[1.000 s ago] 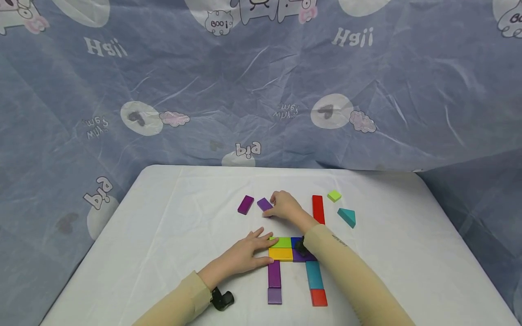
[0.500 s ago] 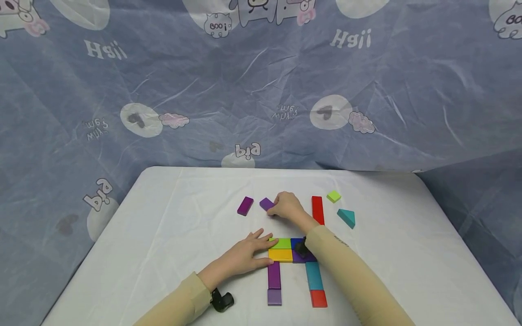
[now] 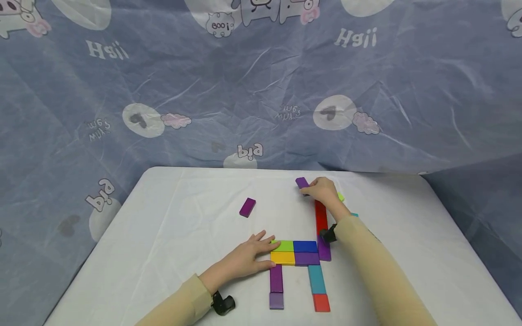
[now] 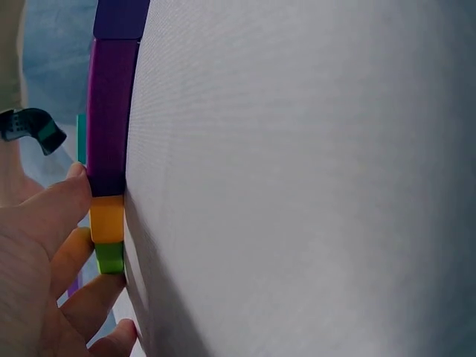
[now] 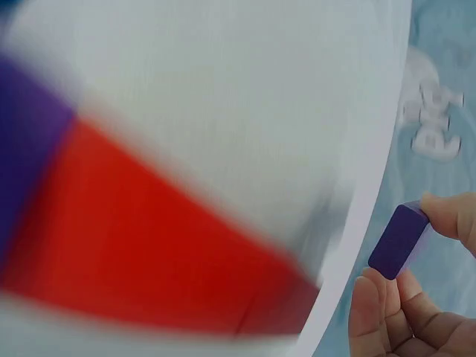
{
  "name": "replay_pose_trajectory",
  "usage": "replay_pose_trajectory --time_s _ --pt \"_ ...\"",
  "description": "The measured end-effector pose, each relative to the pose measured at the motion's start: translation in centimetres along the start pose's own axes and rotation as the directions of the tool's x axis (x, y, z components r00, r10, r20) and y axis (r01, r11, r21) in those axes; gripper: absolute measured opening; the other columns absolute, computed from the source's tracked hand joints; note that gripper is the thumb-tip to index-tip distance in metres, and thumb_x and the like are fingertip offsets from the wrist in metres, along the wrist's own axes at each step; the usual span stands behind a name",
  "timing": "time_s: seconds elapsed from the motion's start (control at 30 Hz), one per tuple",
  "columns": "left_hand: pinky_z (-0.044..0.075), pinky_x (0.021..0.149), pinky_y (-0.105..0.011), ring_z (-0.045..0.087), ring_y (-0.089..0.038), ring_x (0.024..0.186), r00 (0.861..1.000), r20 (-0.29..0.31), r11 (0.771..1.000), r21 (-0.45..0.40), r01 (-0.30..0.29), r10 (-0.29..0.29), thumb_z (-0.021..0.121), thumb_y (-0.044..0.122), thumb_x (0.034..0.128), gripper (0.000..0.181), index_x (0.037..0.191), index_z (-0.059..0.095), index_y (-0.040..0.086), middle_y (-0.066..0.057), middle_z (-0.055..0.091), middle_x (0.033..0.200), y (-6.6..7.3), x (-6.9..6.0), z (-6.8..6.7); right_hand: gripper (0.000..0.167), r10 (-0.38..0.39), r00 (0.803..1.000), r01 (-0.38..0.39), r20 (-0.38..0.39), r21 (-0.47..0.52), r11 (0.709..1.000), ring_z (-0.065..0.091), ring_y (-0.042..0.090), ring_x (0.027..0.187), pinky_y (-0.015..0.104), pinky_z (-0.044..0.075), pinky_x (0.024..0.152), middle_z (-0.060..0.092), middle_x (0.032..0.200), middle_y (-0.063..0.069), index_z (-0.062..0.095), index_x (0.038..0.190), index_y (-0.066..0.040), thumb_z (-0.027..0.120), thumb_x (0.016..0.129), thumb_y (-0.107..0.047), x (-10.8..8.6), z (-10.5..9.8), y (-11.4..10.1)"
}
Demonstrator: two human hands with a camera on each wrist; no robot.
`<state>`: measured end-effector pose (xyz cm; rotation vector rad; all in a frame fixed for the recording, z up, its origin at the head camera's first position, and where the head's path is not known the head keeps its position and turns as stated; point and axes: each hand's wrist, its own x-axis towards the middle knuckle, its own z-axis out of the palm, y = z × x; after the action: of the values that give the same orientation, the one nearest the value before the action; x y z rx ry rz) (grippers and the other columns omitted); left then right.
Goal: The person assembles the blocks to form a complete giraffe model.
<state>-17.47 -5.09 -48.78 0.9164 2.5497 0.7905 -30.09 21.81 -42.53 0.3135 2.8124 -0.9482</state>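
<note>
My right hand [image 3: 324, 189] pinches a small purple block [image 3: 302, 182] between thumb and fingers, just beyond the far end of a long red block [image 3: 321, 217]. In the right wrist view that purple block [image 5: 399, 242] is held up off the table. My left hand [image 3: 248, 256] lies with fingers spread, touching the left ends of a lime green block [image 3: 285, 246] and a yellow block [image 3: 283, 258]. Right of these sit a blue block [image 3: 305, 246] and a violet block [image 3: 307, 258]. Another purple block [image 3: 324, 250] continues the red one toward me.
Two columns run toward me: a purple block [image 3: 276, 278] above a lilac one [image 3: 276, 301], and a teal block [image 3: 316, 279] above a red one [image 3: 321, 303]. A loose purple block [image 3: 247, 207] lies farther left. Green and teal pieces are partly hidden behind the right arm.
My right hand has taken the small purple block from the back middle and carried it right, to the far end of the red block. The left hand stays in place.
</note>
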Motion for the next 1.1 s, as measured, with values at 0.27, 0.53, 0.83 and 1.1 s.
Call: replay_pose_trajectory --time_s 0.27,0.53,0.83,1.1 --pt "0.023 0.121 -0.054 0.021 -0.026 0.152 1.0 -0.001 1.0 0.013 -0.004 0.004 0.062 0.046 0.0946 0.056 0.147 0.047 0.03 0.005 0.041 0.155 0.1 -0.1 -0.1 0.045 0.102 0.994 -0.102 -0.041 0.017 0.995 0.053 0.026 0.083 0.03 0.047 0.065 0.061 0.095 0.017 0.065 0.104 0.005 0.07 0.087 -0.036 0.7 -1.9 2.8" --pt "0.025 0.12 -0.055 0.023 -0.026 0.152 1.0 -0.009 1.0 0.022 -0.008 0.008 0.061 0.047 0.0945 0.056 0.146 0.048 0.03 0.005 0.041 0.155 0.0 0.0 0.1 0.037 0.044 0.994 -0.044 -0.105 -0.001 0.999 0.055 0.025 0.074 0.028 0.043 0.059 0.063 0.081 0.014 0.066 0.095 0.006 0.072 0.085 -0.029 1.0 -0.9 3.5" --pt "0.024 0.121 -0.053 0.023 -0.026 0.152 1.0 -0.007 1.0 0.027 -0.014 0.015 0.061 0.045 0.095 0.056 0.147 0.047 0.03 0.004 0.042 0.155 0.2 0.0 -0.2 0.041 0.009 0.993 -0.018 -0.122 -0.077 0.997 0.058 0.028 0.076 0.034 0.049 0.065 0.065 0.09 0.021 0.063 0.105 0.01 0.072 0.086 -0.025 1.0 -0.5 3.2" --pt "0.023 0.121 -0.052 0.024 -0.027 0.151 1.0 -0.01 1.0 0.021 -0.019 0.019 0.062 0.045 0.0943 0.056 0.146 0.049 0.028 0.002 0.043 0.154 0.2 0.1 -0.1 0.037 -0.06 0.988 0.045 -0.142 -0.109 0.993 0.059 0.041 0.101 0.049 0.053 0.088 0.063 0.117 0.029 0.063 0.12 0.008 0.062 0.094 -0.019 1.4 -0.9 3.9"
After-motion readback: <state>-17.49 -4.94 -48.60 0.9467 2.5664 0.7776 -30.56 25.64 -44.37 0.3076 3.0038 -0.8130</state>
